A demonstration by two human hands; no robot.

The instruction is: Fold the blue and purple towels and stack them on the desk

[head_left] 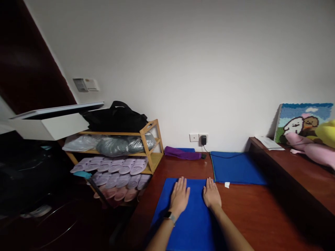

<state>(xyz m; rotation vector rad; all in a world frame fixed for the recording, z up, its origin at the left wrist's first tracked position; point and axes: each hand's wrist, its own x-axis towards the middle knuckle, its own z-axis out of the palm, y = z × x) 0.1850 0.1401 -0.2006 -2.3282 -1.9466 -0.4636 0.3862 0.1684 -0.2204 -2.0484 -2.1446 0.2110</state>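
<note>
Now both hands, left hand (179,196), right hand (211,195), flat open on blue cloth (192,223), long axis running away

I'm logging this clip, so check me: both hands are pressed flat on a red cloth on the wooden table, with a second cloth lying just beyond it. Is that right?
Not quite. The cloth under the hands is blue, not red; the head view shows it. The rest holds: the left hand and right hand lie flat on it, on the wooden table, and a second cloth lies just beyond.
</note>
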